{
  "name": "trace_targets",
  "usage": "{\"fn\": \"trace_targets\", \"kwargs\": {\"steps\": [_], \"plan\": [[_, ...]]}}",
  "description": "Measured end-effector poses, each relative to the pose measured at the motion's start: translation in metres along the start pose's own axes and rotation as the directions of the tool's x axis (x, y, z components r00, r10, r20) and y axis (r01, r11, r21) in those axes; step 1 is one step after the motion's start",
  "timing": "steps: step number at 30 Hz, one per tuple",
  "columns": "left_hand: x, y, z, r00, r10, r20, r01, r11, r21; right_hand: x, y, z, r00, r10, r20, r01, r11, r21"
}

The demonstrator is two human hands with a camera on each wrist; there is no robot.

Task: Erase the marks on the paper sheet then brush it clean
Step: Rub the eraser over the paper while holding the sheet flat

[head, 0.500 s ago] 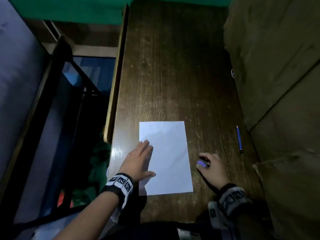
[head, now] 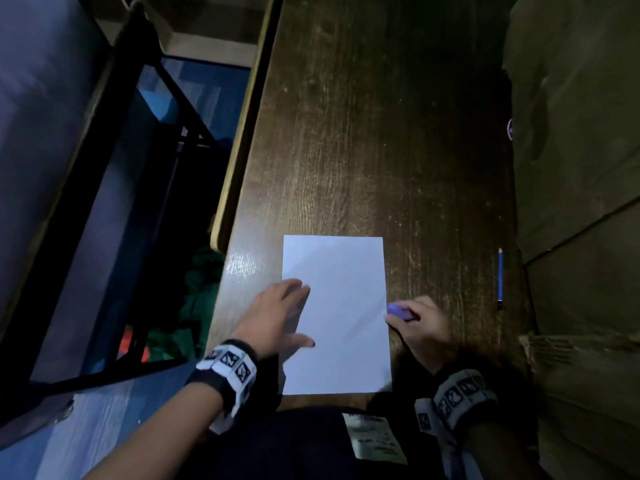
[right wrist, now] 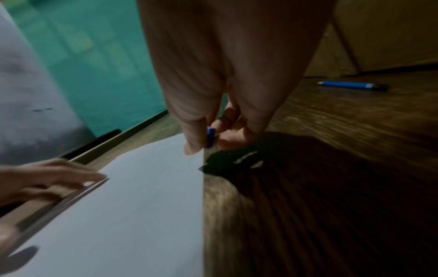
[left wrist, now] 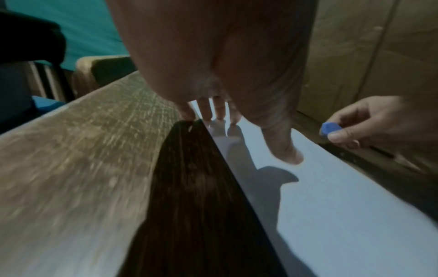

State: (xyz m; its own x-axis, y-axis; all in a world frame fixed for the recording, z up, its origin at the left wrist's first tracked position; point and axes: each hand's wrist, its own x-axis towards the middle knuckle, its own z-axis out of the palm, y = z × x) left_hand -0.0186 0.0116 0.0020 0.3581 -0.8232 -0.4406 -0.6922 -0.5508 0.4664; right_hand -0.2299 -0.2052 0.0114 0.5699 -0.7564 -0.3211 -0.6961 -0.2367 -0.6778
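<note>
Right hand (right wrist: 227, 75) pinching blue eraser (right wrist: 210, 136) at paper sheet (right wrist: 132, 215) edge, blue pencil (right wrist: 350, 85) beyond

The left hand (head: 277, 317) lies flat, fingers straight and thumb spread out to the side, forearm bare behind a patterned wristband. The right hand (head: 420, 323) is curled, thumb and fingertips pinching a small blue eraser (head: 398, 310), its wrist also banded.

Paper sheet (head: 343, 299) was plain white, no marks I could make out. The eraser (head: 398, 310) I had was blue-purple, and the pencil (head: 500, 277) was blue with a black end. Desk (head: 381, 150) was dark brown woodgrain. My wristbands (head: 228, 367) were black with white square black-patterned tags, and the wall (right wrist: 94, 65) behind was teal.
</note>
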Motion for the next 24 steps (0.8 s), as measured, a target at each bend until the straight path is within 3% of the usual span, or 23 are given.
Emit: {"fn": "trace_targets", "kwargs": {"steps": [2,5,9,14,16,18,19,20,21,23,24], "plan": [[0.016,-0.014,-0.009,0.997,0.016,-0.073,-0.018,1.000,-0.018,0.011,-0.020,0.007,0.993,-0.098,0.071,0.096,0.995,0.034],[0.033,-0.030,-0.017,0.999,0.050,-0.002,-0.050,0.996,0.071,0.027,-0.046,0.031,0.936,-0.269,0.227,0.275,0.962,0.009],[0.035,-0.037,-0.016,0.998,0.057,0.038,-0.062,0.987,0.145,0.040,-0.076,0.065,0.849,-0.348,0.397,0.409,0.909,-0.077],[0.035,-0.034,-0.015,0.998,0.039,0.056,-0.049,0.981,0.190,0.049,-0.085,0.095,0.900,-0.367,0.234,0.405,0.903,-0.145],[0.035,-0.033,-0.015,0.998,0.045,0.052,-0.054,0.980,0.190,0.025,-0.077,0.106,0.816,-0.459,0.352,0.529,0.838,-0.134],[0.034,-0.033,-0.015,0.998,0.045,0.046,-0.053,0.980,0.192,0.000,-0.074,0.104,0.653,-0.520,0.551,0.650,0.757,-0.057],[0.034,-0.032,-0.015,0.998,0.043,0.048,-0.052,0.979,0.196,0.001,-0.074,0.100,0.600,-0.529,0.600,0.676,0.736,-0.028],[0.034,-0.031,-0.016,0.998,0.040,0.055,-0.051,0.978,0.203,0.011,-0.077,0.098,0.601,-0.535,0.593,0.678,0.734,-0.024],[0.033,-0.030,-0.016,0.997,0.038,0.066,-0.051,0.977,0.209,0.025,-0.080,0.098,0.663,-0.531,0.528,0.646,0.762,-0.045],[0.032,-0.028,-0.018,0.997,0.032,0.076,-0.048,0.974,0.222,0.052,-0.087,0.100,0.850,-0.450,0.275,0.497,0.858,-0.131],[0.031,-0.027,-0.019,0.997,0.029,0.075,-0.046,0.972,0.231,0.057,-0.087,0.101,0.894,-0.399,0.204,0.432,0.889,-0.152]]}}
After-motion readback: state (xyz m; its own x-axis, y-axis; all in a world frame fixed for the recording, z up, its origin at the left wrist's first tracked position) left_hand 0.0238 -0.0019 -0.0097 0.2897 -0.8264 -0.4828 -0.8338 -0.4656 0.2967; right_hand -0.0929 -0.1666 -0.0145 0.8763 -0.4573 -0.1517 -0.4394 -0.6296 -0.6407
